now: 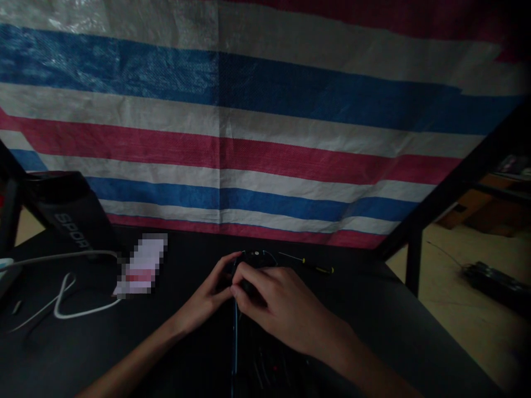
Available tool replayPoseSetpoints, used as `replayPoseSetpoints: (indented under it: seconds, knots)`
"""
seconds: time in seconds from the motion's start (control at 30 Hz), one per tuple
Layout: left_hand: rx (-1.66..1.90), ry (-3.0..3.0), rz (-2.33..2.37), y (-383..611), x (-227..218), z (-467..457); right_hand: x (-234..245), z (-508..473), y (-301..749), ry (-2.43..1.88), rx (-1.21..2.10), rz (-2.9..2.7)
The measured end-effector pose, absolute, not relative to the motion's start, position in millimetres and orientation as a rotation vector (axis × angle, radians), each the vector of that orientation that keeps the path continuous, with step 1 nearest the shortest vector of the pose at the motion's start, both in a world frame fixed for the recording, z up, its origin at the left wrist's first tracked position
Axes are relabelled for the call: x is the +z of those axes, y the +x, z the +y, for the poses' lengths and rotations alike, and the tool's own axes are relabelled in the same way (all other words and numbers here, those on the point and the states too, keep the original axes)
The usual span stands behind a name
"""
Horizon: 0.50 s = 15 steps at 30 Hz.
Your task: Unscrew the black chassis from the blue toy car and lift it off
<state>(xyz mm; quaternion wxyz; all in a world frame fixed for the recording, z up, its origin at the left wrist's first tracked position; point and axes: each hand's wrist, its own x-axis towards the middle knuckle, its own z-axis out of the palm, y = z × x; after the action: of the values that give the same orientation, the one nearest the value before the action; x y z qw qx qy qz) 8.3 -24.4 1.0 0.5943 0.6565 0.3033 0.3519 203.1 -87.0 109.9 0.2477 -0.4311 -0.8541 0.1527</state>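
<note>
Blue-edged dark device (258, 253) lies on the black table (381, 315) in the head view. The left hand (209, 292) touches its edge, grip unclear; the right hand (280, 301) pinches over it, on what I cannot tell. Leftward, a SPOR-lettered container (70, 207) stands, contents hidden.

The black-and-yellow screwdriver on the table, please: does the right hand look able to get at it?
Probably yes: the screwdriver lies just beyond the right hand with nothing visible between them, though that hand is busy at the dark object.
</note>
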Motion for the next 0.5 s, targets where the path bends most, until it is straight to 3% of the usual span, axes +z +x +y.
replayPoseSetpoints:
  seconds: [0.17,0.37,0.5]
  knots:
    - [0.823,1.557,0.696,7.9,1.1,-23.7,107.8,-88.5,200.8,-1.150,0.391,-2.396]
    - [0.822,1.550,0.706,7.5,0.3,-23.4,100.2,-87.5,193.7,-1.296,0.121,-2.324]
    - [0.829,1.574,0.697,5.8,0.1,-21.8,104.1,-87.4,196.9,-1.156,0.276,-2.369]
